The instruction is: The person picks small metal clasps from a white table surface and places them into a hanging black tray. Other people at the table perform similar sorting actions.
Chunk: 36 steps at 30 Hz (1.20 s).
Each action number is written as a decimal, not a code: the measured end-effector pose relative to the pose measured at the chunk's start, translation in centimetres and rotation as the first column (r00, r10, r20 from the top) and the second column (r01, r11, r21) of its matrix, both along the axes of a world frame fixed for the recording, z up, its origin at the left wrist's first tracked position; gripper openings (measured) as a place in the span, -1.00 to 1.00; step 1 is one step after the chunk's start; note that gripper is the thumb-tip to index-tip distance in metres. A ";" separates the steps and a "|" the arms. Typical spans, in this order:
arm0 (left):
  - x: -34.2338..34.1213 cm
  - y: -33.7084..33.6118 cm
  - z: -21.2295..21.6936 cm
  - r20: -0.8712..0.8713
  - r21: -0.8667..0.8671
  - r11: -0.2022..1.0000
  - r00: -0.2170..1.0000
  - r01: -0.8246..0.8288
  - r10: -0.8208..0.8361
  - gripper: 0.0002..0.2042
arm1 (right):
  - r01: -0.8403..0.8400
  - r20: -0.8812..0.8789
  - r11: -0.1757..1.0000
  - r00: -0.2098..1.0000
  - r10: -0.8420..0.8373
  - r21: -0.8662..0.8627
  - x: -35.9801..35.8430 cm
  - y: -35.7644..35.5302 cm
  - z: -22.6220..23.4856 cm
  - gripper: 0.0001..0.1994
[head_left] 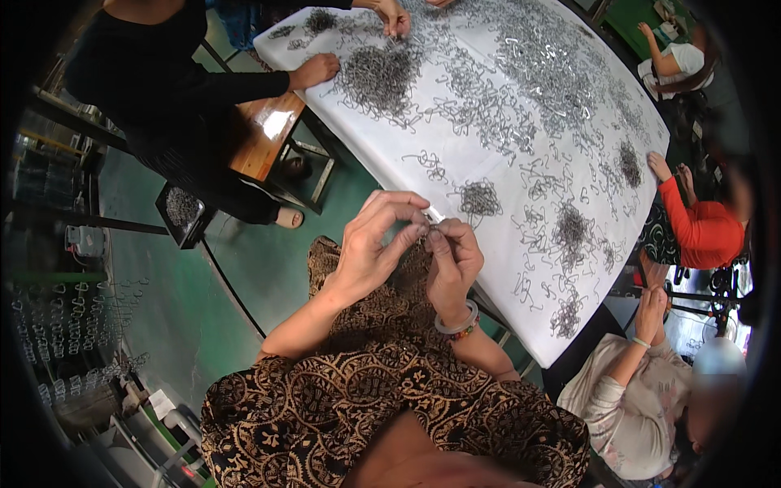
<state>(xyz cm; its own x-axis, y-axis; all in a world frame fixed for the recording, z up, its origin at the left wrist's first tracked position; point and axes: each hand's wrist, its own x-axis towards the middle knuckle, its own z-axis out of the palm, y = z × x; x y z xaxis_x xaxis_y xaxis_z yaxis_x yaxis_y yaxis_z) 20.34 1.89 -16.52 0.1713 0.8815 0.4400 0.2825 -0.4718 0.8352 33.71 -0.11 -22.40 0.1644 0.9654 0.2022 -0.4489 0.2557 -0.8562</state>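
Note:
My left hand [370, 244] and my right hand [454, 264] meet in front of my body, just off the near edge of a white-covered table [370, 150]. Between their fingertips is a small shiny metal piece [434, 215], pinched from both sides. Its exact shape is mostly hidden by the fingers. A bangle and a beaded bracelet circle my right wrist. Just beyond my hands, a small heap of dark bent wire hooks [480, 198] lies on the cover.
Many more wire hooks [545, 65] spread over the table. At the far left, a co-worker in black [150, 89] touches a large heap [378, 80]. Others sit along the right, one in a red top [704, 220]. A wooden stool [268, 134] and black tray [181, 210] stand left.

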 end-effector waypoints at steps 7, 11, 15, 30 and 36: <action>0.7 0.5 -1.0 0.322 -0.191 0.981 0.946 0.041 0.024 -0.93 | 0.044 0.296 0.999 0.954 -0.045 0.009 0.5 0.4 -0.2 -0.92; -0.3 0.9 -1.1 0.279 -0.183 0.983 0.960 0.019 0.033 -0.94 | 0.259 0.737 0.966 0.650 -0.186 0.016 6.1 5.2 -1.3 -0.89; -1.3 1.0 -1.4 0.240 -0.193 0.981 0.968 -0.030 0.076 -0.91 | 0.417 0.980 0.908 0.189 -0.055 -0.029 14.5 14.0 -4.5 -0.78; -2.1 1.8 -2.0 0.168 -0.134 0.986 0.979 -0.096 0.118 -0.93 | 0.337 0.718 0.926 0.686 -0.116 -0.173 13.7 16.6 -3.3 -0.89; -1.3 1.8 -3.3 0.128 -0.201 0.977 0.987 -0.074 0.101 -0.90 | -0.307 0.780 0.938 0.622 0.071 0.160 6.7 7.1 5.7 -0.81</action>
<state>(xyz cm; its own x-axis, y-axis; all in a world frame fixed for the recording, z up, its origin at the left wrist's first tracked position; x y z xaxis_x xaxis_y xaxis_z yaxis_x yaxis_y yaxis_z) 19.00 3.64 -19.86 0.0398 0.9614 0.2724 0.1922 -0.2749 0.9421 40.38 6.97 -16.71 -0.3401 0.8486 0.4052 0.2586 0.4987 -0.8273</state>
